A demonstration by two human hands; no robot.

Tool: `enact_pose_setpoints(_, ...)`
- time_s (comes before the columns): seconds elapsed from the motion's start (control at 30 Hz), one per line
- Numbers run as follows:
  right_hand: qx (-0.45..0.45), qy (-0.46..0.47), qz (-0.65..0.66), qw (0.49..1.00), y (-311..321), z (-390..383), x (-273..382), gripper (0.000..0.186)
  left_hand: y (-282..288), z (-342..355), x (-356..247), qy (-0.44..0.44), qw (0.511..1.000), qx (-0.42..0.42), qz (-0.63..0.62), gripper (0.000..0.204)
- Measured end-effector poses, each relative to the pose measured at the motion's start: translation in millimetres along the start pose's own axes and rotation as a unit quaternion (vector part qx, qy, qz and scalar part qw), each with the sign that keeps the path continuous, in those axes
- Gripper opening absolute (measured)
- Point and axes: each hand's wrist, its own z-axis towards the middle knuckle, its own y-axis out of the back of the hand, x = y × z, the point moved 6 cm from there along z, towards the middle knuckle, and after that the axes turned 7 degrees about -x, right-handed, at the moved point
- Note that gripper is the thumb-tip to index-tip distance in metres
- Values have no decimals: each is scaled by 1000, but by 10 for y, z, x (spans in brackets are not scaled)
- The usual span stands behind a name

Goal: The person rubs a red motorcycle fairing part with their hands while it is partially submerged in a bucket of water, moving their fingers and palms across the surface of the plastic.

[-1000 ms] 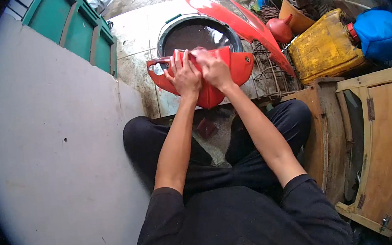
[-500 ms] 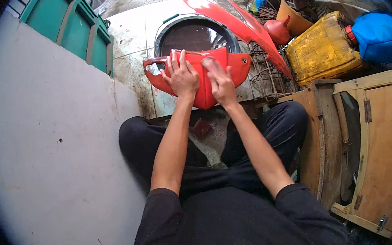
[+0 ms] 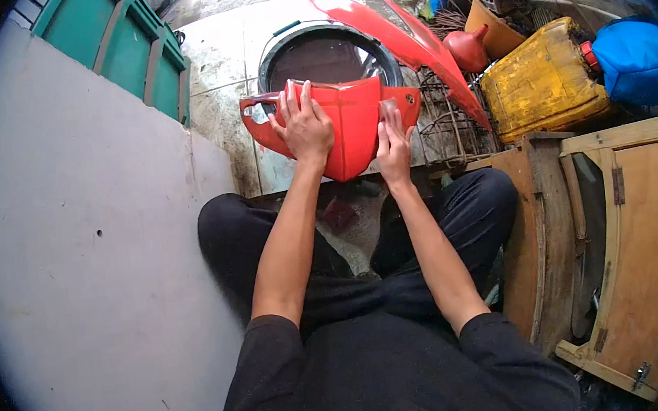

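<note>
A red plastic motorcycle fairing panel [image 3: 343, 144] leans over the near rim of a round black basin [image 3: 268, 79] holding dark water. My left hand [image 3: 307, 130] lies on the panel's left half, fingers stretched toward its upper edge. On the panel's right wing is my right hand [image 3: 394, 150], fingers together over a small thin pad [image 3: 389, 106]. The pad looks like wet sandpaper, though its exact kind is unclear. Its underside and the panel's back are hidden.
A long red fairing strip [image 3: 429, 46] lies right of the basin over a wire rack [image 3: 445, 125]. Beyond are a red funnel [image 3: 467, 50], a yellow jerrycan [image 3: 545, 82] and a blue bag [image 3: 637, 65]. A white wall [image 3: 95, 270] borders the left, a wooden cabinet [image 3: 643, 253] the right.
My right hand has slid right with the pad, from beside the panel's middle ridge to its right wing. The left hand has stayed in place.
</note>
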Motion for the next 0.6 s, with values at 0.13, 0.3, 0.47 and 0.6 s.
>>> enact_pose_setpoints(0.13,116,143,65,981,-30,-131,308,41,16,-23,12,1,1000,-3,3,43)
enact_pose_setpoints(0.3,-12,51,65,996,-14,-116,144,42,4,-22,-45,3,1000,0,-8,43)
enact_pose_setpoints(0.47,2,10,-1,1000,-24,-94,-17,44,11,7,-18,7,1000,-7,-10,42)
enact_pose_setpoints(0.6,35,38,59,997,-32,-182,108,44,29,-25,14,5,1000,-3,-3,43)
